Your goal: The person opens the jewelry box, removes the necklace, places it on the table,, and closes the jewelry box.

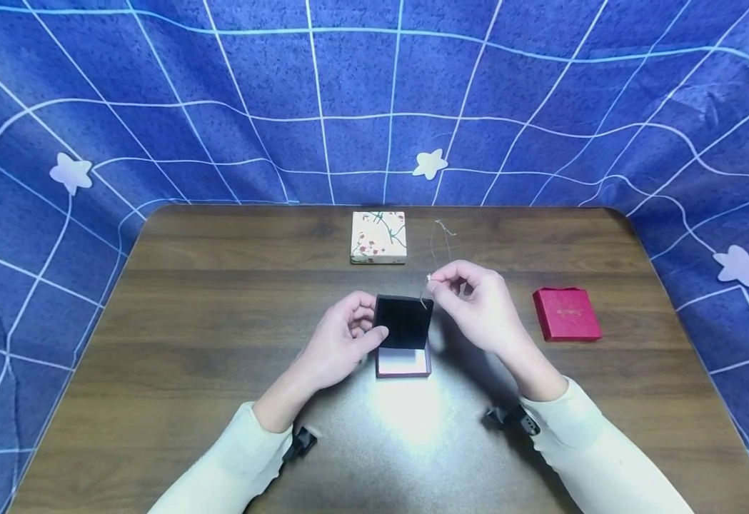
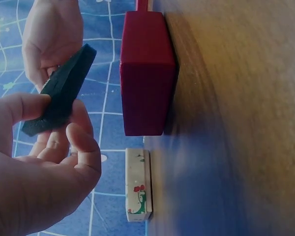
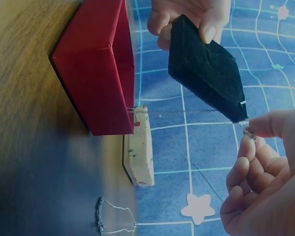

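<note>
My left hand (image 1: pixel 342 343) holds a black jewelry pad (image 1: pixel 400 321) at its left side, thumb on its face, tilted above a small open red box (image 1: pixel 403 375). In the left wrist view the pad (image 2: pixel 69 91) appears edge-on between thumb and fingers. My right hand (image 1: pixel 480 303) pinches a thin silver chain (image 1: pixel 423 300) between thumb and forefinger beside the pad's upper right corner. From that corner, in the right wrist view, fine chain strands (image 3: pixel 187 115) run to the red box (image 3: pixel 88 73). Whether the chain is hooked on the pad I cannot tell.
A second silver chain (image 3: pixel 101 216) lies on the wooden table (image 1: pixel 233 307) beyond my right hand. Behind the pad sits a white floral box (image 1: pixel 378 238). On the right lies a red lid (image 1: pixel 567 314). A blue patterned cloth (image 1: pixel 361 93) surrounds the table.
</note>
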A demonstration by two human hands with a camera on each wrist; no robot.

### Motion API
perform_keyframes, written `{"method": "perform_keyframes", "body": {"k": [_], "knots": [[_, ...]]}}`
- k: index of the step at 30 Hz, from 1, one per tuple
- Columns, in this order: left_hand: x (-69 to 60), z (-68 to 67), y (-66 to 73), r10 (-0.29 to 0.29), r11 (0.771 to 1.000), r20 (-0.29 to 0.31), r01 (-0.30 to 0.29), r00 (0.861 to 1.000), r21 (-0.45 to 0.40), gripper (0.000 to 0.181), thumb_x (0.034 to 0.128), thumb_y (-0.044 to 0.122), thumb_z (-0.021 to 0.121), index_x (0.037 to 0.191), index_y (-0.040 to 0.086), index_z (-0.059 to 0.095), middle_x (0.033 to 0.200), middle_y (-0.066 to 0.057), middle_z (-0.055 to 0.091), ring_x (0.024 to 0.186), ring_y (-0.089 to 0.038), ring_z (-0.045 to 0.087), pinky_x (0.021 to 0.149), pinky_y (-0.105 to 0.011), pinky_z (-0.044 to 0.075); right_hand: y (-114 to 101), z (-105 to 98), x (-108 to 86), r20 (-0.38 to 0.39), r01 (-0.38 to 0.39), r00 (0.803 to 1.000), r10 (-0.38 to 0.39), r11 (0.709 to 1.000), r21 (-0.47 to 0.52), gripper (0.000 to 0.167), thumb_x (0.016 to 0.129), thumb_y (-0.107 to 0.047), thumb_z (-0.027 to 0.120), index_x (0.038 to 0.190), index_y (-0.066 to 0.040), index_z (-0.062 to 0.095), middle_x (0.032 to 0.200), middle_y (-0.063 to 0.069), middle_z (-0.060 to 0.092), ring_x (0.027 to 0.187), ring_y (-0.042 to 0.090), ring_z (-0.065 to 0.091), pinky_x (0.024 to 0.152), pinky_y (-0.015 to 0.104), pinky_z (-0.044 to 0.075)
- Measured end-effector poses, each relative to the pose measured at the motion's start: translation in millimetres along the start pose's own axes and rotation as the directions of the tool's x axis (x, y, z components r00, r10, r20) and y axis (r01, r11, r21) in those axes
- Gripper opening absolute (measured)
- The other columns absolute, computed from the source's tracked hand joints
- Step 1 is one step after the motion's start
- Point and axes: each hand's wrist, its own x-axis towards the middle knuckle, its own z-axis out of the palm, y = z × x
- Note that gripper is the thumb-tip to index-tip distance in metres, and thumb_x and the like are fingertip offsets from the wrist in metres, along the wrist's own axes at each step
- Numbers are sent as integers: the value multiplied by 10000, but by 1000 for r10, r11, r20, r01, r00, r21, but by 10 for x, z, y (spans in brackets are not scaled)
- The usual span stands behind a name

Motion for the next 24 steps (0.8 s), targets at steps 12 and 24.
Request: {"method": "perform_keyframes", "body": {"k": [12, 24], "knots": [[-3, 4, -2, -39, 994, 7, 40, 999, -106, 263, 931, -23, 710, 1156, -13, 574, 967, -86, 670, 822, -192, 588, 661, -232, 500, 51, -55, 11, -30, 3, 1000, -2, 999, 42, 52, 981, -113, 757, 1011, -88, 792, 751, 15, 685, 665, 194, 563, 580, 247, 442], [1, 16, 0, -56, 987, 10, 57, 998, -151, 253, 929, -45, 704, 1142, -16, 570, 926, -29, 662, 772, -177, 578, 598, -226, 469, 129, -71, 64, -87, -27, 996, 31, 999, 46, 60, 975, -102, 748, 1011, -71, 784, 846, 46, 712, 721, 207, 552, 628, 283, 446]]}}
